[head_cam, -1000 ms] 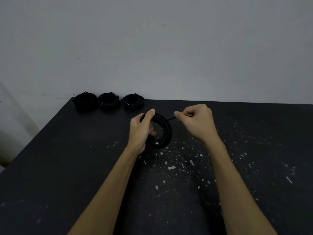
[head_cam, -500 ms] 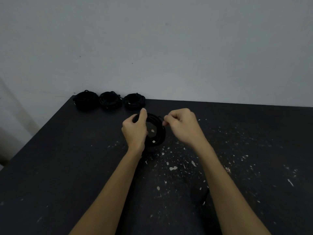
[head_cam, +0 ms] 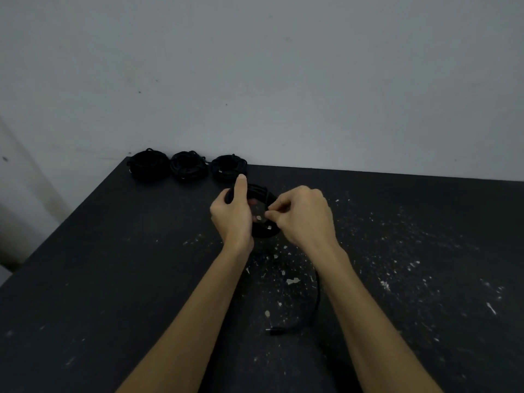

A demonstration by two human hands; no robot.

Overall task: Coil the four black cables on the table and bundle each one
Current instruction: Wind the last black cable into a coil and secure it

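Left hand (head_cam: 232, 214) grips my coil (head_cam: 262, 231); right hand (head_cam: 304, 215) pinches a strand at its rim, tail (head_cam: 316, 296) trailing on the table (head_cam: 113, 279).

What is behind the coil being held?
Behind the held coil, three bundled cables sit in a row along the table's far edge, against the wall. The left hand covers the coil's left side.

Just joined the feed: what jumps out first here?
Two hands meet at mid-table: the left hand grips a black cable coil while the right hand pinches a strand at its rim. Three finished bundles line the far left edge, and a loose cable end lies between the forearms.
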